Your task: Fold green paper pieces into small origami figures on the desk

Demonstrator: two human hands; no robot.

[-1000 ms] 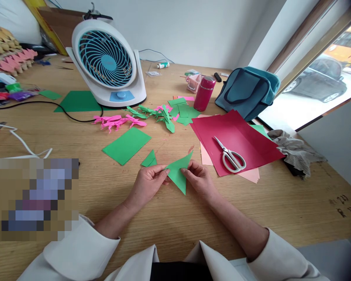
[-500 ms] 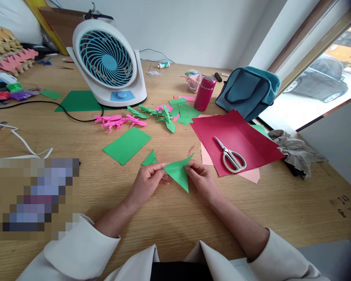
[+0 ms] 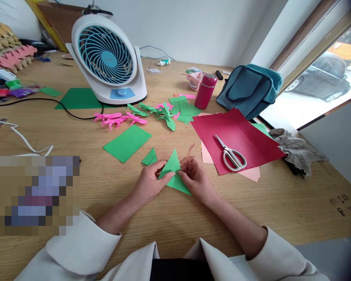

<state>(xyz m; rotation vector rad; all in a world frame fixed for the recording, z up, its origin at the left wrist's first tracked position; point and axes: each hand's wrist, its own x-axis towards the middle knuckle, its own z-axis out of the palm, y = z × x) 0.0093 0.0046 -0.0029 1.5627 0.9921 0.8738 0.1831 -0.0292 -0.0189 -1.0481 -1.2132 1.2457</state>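
Note:
Between my two hands is a green paper triangle (image 3: 174, 182), held just above the wooden table with one tip pointing away from me. My left hand (image 3: 150, 180) is closed on its left side, thumb on the front face and fingers behind. The thumb and fingers of my right hand (image 3: 196, 178) pinch its right edge. Just beyond my left hand lies a small folded green piece (image 3: 149, 157). Farther off to the left is a flat green paper rectangle (image 3: 127, 143).
White-handled scissors (image 3: 233, 158) rest on red paper sheets (image 3: 251, 134) at the right. Behind are folded pink paper figures (image 3: 117, 119), green ones (image 3: 166, 117), a fan (image 3: 108, 58), a red flask (image 3: 206, 91) and a teal bag (image 3: 248, 91). A blurred-out item (image 3: 41, 195) lies at left.
The green triangle has turned, so its tip now points away from me instead of to the upper right. My left thumb has moved onto its front face, and my hands are closer together.

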